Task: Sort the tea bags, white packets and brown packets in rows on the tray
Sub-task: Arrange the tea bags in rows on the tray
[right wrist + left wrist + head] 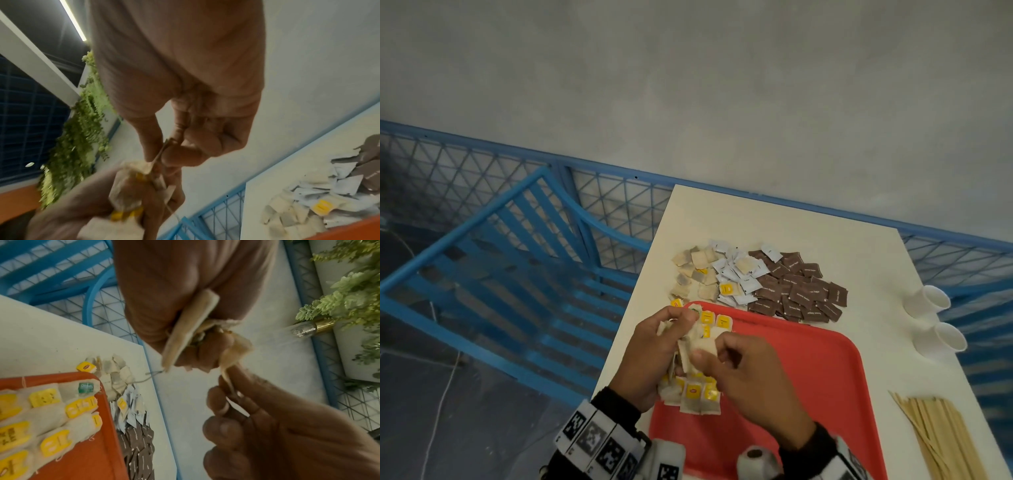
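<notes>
My left hand (pixel 681 329) grips a bunch of tea bags (pixel 191 331) above the left edge of the red tray (pixel 808 377). My right hand (pixel 709 356) pinches the edge of one tea bag (pixel 697 353) from that bunch between thumb and forefinger. Yellow-tagged tea bags (pixel 698 394) lie in a row along the tray's left side, partly hidden under both hands. Beyond the tray on the white table are three loose piles: tea bags (pixel 695 270), white packets (pixel 736 274) and brown packets (pixel 801 291).
Two white paper cups (pixel 928 301) lie on their sides at the table's right edge. A bundle of wooden stirrers (pixel 941 438) lies near right. A blue chair (pixel 517 274) and a blue mesh fence (pixel 619 198) stand to the left of and behind the table.
</notes>
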Demonstrator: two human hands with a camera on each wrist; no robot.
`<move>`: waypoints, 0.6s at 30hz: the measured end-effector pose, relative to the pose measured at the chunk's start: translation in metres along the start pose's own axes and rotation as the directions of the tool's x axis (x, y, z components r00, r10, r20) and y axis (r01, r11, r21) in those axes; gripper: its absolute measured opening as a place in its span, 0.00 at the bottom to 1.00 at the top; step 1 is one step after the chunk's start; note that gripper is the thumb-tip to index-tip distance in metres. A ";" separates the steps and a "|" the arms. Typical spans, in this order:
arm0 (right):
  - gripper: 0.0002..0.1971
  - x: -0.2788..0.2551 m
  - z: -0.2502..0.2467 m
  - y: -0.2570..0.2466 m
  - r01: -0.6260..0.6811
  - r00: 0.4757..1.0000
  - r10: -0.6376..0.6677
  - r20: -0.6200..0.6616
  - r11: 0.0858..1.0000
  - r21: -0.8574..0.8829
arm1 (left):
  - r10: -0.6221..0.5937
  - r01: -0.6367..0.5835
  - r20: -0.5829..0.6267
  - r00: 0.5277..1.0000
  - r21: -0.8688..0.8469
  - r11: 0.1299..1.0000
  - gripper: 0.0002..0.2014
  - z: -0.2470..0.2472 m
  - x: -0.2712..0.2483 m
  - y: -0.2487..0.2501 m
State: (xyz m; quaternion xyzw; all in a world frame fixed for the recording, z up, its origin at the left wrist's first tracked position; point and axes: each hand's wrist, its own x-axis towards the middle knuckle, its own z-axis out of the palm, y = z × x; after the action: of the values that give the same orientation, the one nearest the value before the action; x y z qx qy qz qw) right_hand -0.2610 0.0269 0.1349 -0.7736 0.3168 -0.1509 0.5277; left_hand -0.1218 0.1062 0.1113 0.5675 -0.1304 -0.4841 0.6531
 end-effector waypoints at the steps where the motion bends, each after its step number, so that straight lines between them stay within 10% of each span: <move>1: 0.20 0.001 -0.005 0.000 0.006 1.000 -0.005 -0.016 0.999 0.033 | -0.009 0.009 -0.001 1.000 -0.030 1.000 0.24 0.002 0.001 -0.001; 8: 0.13 0.006 -0.061 -0.008 -0.073 0.996 0.074 -0.041 0.997 0.026 | 0.150 -0.146 -0.004 0.989 0.203 0.968 0.14 0.012 0.001 0.003; 13: 0.21 0.008 -0.068 -0.010 -0.137 0.990 0.138 0.006 0.990 -0.020 | 0.523 -0.588 0.302 0.797 0.581 0.562 0.22 0.035 -0.006 0.000; 18: 0.22 0.012 -0.070 -0.009 -0.225 0.974 0.221 0.050 0.969 0.105 | 0.572 -0.617 0.357 0.739 0.700 0.360 0.24 0.045 -0.002 -0.011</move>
State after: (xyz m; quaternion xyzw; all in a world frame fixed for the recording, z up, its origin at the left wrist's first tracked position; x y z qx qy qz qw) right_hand -0.2888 -0.0290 0.1697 -0.7056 0.3830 -0.0930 0.5889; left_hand -0.1603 0.0809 0.1173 0.6929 -0.5399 -0.1212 0.4622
